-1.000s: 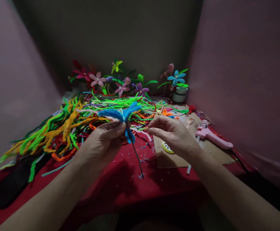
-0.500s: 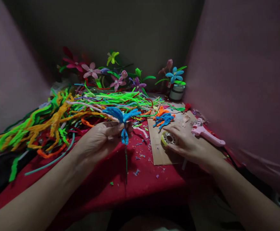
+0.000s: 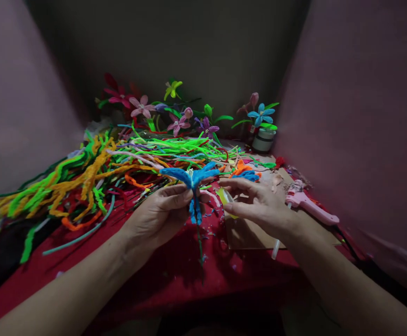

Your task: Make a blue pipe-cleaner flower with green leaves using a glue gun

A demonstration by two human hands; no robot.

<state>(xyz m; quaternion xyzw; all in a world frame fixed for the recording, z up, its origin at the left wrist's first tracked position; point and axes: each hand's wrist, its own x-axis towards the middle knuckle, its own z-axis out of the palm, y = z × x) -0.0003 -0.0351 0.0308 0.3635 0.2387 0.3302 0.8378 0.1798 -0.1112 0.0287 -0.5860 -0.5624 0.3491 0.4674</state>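
**Yellow roll shifts leftward with the right hand, closer to the blue flower**

Red cloth covers the worktop, and a broad heap of fuzzy stems spreads over its left and back. Cardboard lies at the right, partly beneath the right forearm, with a pink glue gun resting on it just beyond that arm. Its cord and the forearm's nearness are a risk: a careless sweep could knock the gun aside.

Above the front of the cloth, the left hand pinches the blue flower where its petals meet, petals flaring upward and fuzzy ends hanging below. If that pinch slackens, the petals could probably slide or twist around the pale centre.

Curled fingers and thumb of the right hand hold the yellow roll by its sides, just right of the flower and apart from it. Such a shallow grip might let it slip out and roll away.

Thinnest is the dark wire stem, dangling unsupported; catching it could bend it. Tiny clippings dot the cloth and might cling to the fuzz.
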